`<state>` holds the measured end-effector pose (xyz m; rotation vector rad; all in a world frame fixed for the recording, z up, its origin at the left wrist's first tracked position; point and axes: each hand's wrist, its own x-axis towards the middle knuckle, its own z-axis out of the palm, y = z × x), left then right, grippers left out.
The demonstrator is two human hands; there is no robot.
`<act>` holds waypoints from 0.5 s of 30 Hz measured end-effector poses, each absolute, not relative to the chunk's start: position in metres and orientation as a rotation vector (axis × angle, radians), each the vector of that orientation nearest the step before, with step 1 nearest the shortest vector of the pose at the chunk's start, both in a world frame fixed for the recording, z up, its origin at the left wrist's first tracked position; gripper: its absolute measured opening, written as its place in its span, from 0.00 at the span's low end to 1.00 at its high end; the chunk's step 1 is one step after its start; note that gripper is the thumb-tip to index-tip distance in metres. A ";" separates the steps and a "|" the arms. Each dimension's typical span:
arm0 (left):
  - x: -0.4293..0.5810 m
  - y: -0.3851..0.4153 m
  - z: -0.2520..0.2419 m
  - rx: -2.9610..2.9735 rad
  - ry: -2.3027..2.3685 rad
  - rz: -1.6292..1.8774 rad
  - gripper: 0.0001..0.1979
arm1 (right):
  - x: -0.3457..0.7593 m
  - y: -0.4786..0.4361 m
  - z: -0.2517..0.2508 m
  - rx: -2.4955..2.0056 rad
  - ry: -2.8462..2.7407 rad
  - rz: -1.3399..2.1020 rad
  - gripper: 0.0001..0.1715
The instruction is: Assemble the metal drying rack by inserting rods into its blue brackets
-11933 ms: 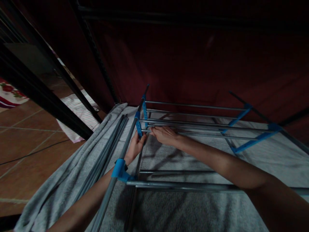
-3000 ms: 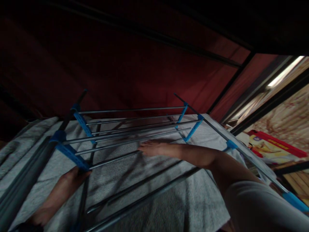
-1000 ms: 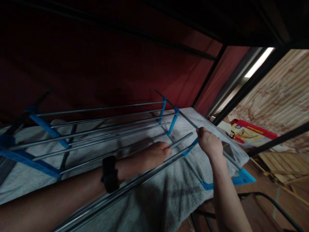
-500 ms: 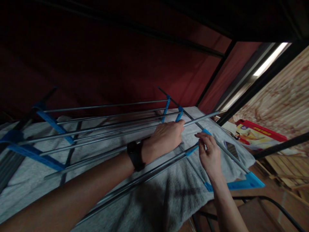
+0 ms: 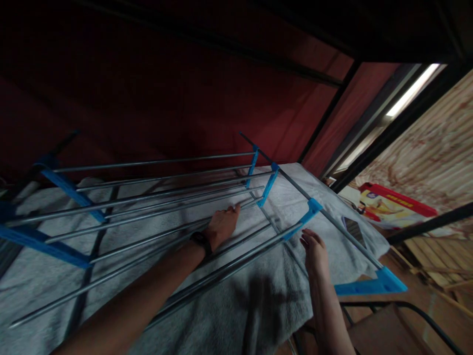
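My left hand (image 5: 222,226), with a black watch on the wrist, is closed around a thin grey metal tube (image 5: 59,301) whose near end points to the lower left. It sits over the middle of a rack of metal tubes and blue plastic brackets. Just beneath a blue bracket (image 5: 308,212) at the right side, my right hand (image 5: 315,249) hangs open, fingers loosely bent, with nothing in them. Several tubes (image 5: 158,199) run between the right brackets and the left blue brackets (image 5: 55,246). A pair of tubes (image 5: 240,264) reaches the near right bracket.
The rack lies on a grey cloth (image 5: 281,296) beside a dark red wall (image 5: 166,98). A phone-like object (image 5: 354,231) rests at the cloth's right. Beyond are a red and yellow box (image 5: 399,204), a chair (image 5: 388,325) and a dark post (image 5: 432,224).
My left hand has drawn the tube left and toward me; its far end no longer sticks out past the right side bar. My right hand has dropped slightly away from the bracket.
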<state>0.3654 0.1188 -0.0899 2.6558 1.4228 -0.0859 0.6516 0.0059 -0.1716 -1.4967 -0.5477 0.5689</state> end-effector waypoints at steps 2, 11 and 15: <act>0.364 0.121 -0.095 2.634 1.454 -0.105 0.27 | 0.663 0.030 -0.166 -1.460 -0.548 0.689 0.17; 0.366 0.117 -0.119 2.647 1.426 -0.040 0.26 | 0.677 0.086 -0.140 -1.325 -0.636 0.800 0.24; 0.365 0.114 -0.125 2.615 1.447 -0.034 0.26 | 0.682 0.067 -0.146 -1.445 -0.562 0.687 0.24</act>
